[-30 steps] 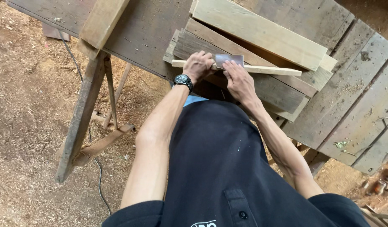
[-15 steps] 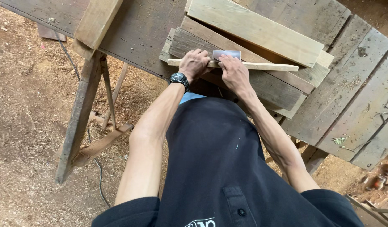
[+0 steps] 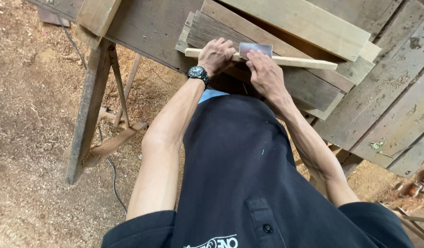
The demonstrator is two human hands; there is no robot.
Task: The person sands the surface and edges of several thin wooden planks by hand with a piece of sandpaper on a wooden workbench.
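Near the top centre of the frame, a thin pale wooden strip [image 3: 285, 61] lay across a stack of weathered grey planks [image 3: 313, 87] on the rough wooden workbench [image 3: 395, 119]. The left hand [image 3: 215, 56], with a black wristwatch [image 3: 198, 73] at the wrist, was closed over the strip near its left end, fingers curled down and pinning it to the planks. The right hand [image 3: 265, 73] pinched a small flat rectangular piece of grey metal [image 3: 255, 49] (a scraper blade, by the look of it), standing on edge against the strip just to the right of the left hand.

The blade sat close to the strip's left end, and most of the strip's length ran bare toward the upper right, so the smoothing looked to be under way rather than finished, with the longer stretch apparently left to cover. Whether the part under the hands was already smooth could not be told, and no fresh shavings showed on the strip itself.

A broad pale board [image 3: 308, 23] lay above the strip. At the left of the frame stood a wooden trestle leg [image 3: 90, 110] on sawdust-covered ground [image 3: 28, 138], with a dark cable [image 3: 112, 170] trailing beside it.
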